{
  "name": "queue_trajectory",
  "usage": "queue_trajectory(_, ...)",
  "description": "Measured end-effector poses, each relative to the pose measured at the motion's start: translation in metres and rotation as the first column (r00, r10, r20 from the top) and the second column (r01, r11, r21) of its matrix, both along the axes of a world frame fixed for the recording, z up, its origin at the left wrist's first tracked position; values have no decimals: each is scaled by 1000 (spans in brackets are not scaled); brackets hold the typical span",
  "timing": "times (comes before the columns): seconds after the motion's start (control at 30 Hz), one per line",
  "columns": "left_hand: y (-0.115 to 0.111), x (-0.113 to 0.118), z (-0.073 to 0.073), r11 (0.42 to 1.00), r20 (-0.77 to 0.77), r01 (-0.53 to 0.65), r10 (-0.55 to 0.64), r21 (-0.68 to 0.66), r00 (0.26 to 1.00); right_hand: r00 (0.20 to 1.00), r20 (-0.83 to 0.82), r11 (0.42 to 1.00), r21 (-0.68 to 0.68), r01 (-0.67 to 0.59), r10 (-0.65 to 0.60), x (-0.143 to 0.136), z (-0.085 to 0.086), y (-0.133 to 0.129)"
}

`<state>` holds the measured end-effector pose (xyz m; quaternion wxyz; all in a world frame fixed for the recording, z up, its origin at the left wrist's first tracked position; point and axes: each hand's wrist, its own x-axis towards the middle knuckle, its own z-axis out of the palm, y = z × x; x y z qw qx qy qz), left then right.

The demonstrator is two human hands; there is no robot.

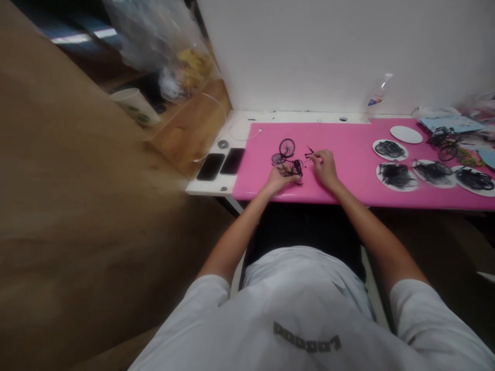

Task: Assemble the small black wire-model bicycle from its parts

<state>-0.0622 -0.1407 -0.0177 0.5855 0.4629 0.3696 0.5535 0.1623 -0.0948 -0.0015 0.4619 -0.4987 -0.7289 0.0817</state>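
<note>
A small black model bicycle [297, 167] is in my left hand [279, 180], its fingers closed round the frame. Two spoked wheels show above that hand, the upper wheel [286, 148] leaning over the pink mat [348, 149]. Just to the right, my right hand [325, 166] pinches a thin black part [309, 152] between thumb and fingertips. That part looks like a handlebar piece and sits close to the bicycle's right end. Whether the two pieces touch is too small to tell.
Several white plates [406, 134] stand at the right, most holding black parts. Another black model bicycle [448, 149] is behind them. Two dark phones [211, 166] lie left of the mat. A clear bottle [381, 90] stands by the white wall. A cup [135, 105] is far left.
</note>
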Motion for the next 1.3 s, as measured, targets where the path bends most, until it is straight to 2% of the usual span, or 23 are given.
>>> queue_trajectory(0.1, -1, 0, 1, 1000, -8, -15, 15, 5, 1000, 986, -149, 993, -68, -92, 81, -9, 5, -23)
queue_trajectory(0.2, -1, 0, 0, 999, -2, -39, 39, 20, 999, 959, -231, 974, -113, -195, 165, -14, 5, -42)
queue_trajectory(0.33, -2, 3, 0, 994, -2, -109, 109, 33, 994, 957, -248, 969, -153, -194, 152, -18, -4, -55)
queue_trajectory(0.47, -5, 5, 2, 982, -43, -185, 186, 43, 982, 957, -250, 967, -172, -190, 144, -19, -11, -57)
queue_trajectory(0.77, -8, 9, 4, 975, -92, -210, 217, 77, 972, 948, -266, 956, -185, -227, 174, -18, -17, -55)
queue_trajectory(1.0, -9, 10, 3, 980, -80, -186, 192, 74, 978, 941, -301, 954, -199, -223, 157, -18, -20, -54)
queue_trajectory(1.13, -8, 10, 0, 983, -54, -163, 168, 83, 984, 917, -366, 942, -223, -252, 159, -16, -19, -52)
queue_trajectory(1.3, -6, 9, -6, 987, -62, -142, 147, 80, 987, 915, -361, 926, -250, -283, 182, -14, -18, -51)
